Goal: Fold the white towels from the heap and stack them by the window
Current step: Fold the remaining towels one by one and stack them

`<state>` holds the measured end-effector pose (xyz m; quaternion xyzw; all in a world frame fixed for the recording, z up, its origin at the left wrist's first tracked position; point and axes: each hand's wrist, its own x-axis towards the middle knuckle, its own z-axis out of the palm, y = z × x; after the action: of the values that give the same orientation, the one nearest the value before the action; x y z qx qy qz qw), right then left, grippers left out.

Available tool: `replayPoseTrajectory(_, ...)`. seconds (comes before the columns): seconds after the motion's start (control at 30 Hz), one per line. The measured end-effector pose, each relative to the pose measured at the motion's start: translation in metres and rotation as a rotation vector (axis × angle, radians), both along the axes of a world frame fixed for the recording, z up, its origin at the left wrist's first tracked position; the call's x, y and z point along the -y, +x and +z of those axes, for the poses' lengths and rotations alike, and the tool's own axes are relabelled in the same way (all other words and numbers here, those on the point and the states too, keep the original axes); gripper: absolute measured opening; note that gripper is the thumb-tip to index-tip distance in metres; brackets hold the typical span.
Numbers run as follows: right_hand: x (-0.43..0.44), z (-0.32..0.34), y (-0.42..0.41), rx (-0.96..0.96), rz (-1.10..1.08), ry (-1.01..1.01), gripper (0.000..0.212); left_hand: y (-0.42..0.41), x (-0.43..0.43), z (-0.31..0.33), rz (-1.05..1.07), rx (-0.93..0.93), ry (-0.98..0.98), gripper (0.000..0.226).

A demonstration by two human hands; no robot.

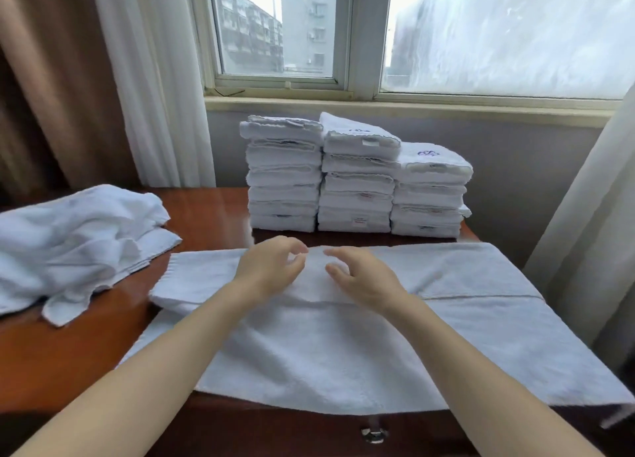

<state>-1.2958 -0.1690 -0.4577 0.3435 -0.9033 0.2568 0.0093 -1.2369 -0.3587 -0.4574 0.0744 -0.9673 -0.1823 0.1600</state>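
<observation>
A white towel (343, 346) lies spread across the wooden table (68, 353), its far part doubled over toward me. My left hand (268, 267) and my right hand (364, 277) hover close together over the middle of the folded strip, fingers loosely curled, holding nothing. Whether the fingertips touch the cloth I cannot tell. A heap of unfolded white towels (72, 247) lies at the table's left. Three stacks of folded towels (354, 178) stand at the back under the window (343, 44).
Brown and white curtains (103, 78) hang at the left, and a white curtain (591, 216) at the right. The window sill runs just behind the stacks. A metal drawer catch (374, 435) shows on the table's front edge.
</observation>
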Motion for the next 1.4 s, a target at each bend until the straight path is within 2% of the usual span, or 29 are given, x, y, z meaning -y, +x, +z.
replayPoseTrajectory(0.2, 0.089, 0.009, 0.025, -0.020, 0.141, -0.041, 0.036, 0.052, 0.088, 0.004, 0.215, -0.040, 0.008, 0.024)
replayPoseTrajectory(0.33, 0.146, 0.012, 0.034, -0.046, 0.162, -0.024, 0.034, 0.074, 0.128, 0.001, 0.279, -0.061, 0.032, 0.029)
replayPoseTrajectory(0.53, 0.210, 0.004, 0.030, -0.057, 0.177, 0.072, 0.036, 0.087, 0.163, -0.015, 0.404, 0.112, 0.059, 0.050)
replayPoseTrajectory(0.7, 0.248, -0.009, 0.024, -0.051, 0.194, 0.193, 0.043, 0.086, 0.175, -0.027, 0.344, 0.056, 0.265, 0.052)
replayPoseTrajectory(0.77, 0.258, -0.010, 0.021, -0.023, 0.182, 0.214, 0.031, 0.083, 0.181, -0.029, 0.314, 0.018, 0.368, 0.051)
replayPoseTrajectory(0.83, 0.264, -0.009, 0.018, 0.007, 0.162, 0.172, 0.013, 0.080, 0.185, -0.030, 0.293, -0.036, 0.500, 0.049)
replayPoseTrajectory(0.93, 0.270, -0.001, 0.013, -0.029, 0.109, -0.029, 0.025, 0.074, 0.187, -0.028, 0.309, -0.146, 0.695, 0.045)
replayPoseTrajectory(1.07, 0.273, 0.005, 0.005, 0.054, 0.002, -0.349, 0.007, 0.070, 0.185, -0.025, 0.316, -0.153, 0.782, 0.050)
replayPoseTrajectory(1.1, 0.271, 0.004, 0.003, 0.105, 0.022, -0.380, 0.010, 0.070, 0.185, -0.025, 0.322, -0.147, 0.782, 0.052)
replayPoseTrajectory(1.17, 0.266, 0.000, 0.003, 0.211, 0.112, -0.377, 0.029, 0.073, 0.184, -0.024, 0.344, -0.116, 0.741, 0.056)
replayPoseTrajectory(1.23, 0.259, -0.005, 0.006, 0.247, 0.181, -0.345, 0.040, 0.079, 0.183, -0.023, 0.367, -0.051, 0.625, 0.062)
replayPoseTrajectory(1.33, 0.249, -0.009, 0.016, 0.250, 0.202, -0.339, 0.039, 0.091, 0.179, -0.021, 0.385, 0.008, 0.403, 0.052)
replayPoseTrajectory(1.4, 0.239, -0.012, 0.024, 0.237, 0.221, -0.316, 0.037, 0.099, 0.175, -0.020, 0.397, 0.012, 0.344, 0.039)
